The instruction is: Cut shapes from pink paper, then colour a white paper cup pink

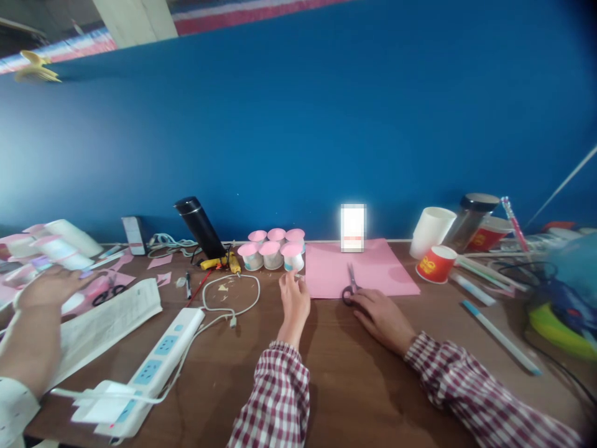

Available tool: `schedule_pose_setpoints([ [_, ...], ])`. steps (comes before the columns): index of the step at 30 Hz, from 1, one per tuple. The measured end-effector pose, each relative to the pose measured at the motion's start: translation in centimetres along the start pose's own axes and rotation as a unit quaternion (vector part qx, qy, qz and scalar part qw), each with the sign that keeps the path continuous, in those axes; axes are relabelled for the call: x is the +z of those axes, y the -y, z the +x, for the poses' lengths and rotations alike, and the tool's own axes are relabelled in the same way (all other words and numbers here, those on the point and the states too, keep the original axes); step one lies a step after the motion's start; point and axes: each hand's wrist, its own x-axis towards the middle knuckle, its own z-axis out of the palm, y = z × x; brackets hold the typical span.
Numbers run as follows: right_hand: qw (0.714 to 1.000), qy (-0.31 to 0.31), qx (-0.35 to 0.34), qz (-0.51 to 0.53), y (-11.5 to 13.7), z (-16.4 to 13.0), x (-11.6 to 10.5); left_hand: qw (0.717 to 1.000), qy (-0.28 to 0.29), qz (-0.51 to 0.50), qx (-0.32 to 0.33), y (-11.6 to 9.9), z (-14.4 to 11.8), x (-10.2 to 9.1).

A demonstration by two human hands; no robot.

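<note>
My left hand (293, 302) rests open on the brown table, its fingertips just short of a cluster of several small white cups with pink lids (274, 247) and beside the left edge of a pink paper sheet (373, 274). My right hand (380, 317) lies on the table with its fingers touching the dark handles of small scissors (349, 285), which lie on the pink sheet's near edge. Both sleeves are red-and-white checked.
A co-worker's hand (51, 286) holds stacked cups at the far left. A white power strip (153, 361), a white cable (233, 298), a black flask (200, 227), a red paper cup (436, 263), a white cup (431, 231), pens (501, 336) and a jar (471, 218) lie around.
</note>
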Motion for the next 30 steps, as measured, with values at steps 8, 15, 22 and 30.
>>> schedule_pose_setpoints([
  [8,1.000,0.000,0.000,0.012,0.0,0.0,0.1,0.995,-0.054,0.055,0.067,-1.6,-0.5,-0.3],
  [15,0.999,-0.025,-0.015,-0.024,-1.2,1.2,-3.0,0.988,-0.016,0.049,0.146,-3.3,-1.6,0.3],
  [22,0.950,-0.113,0.189,-0.221,-9.4,5.9,-12.4,0.987,-0.019,0.054,0.149,-3.1,-1.0,0.5],
  [30,0.916,0.051,0.300,-0.262,-14.9,8.1,-15.9,0.988,-0.019,0.061,0.143,-3.1,-1.0,0.6],
])
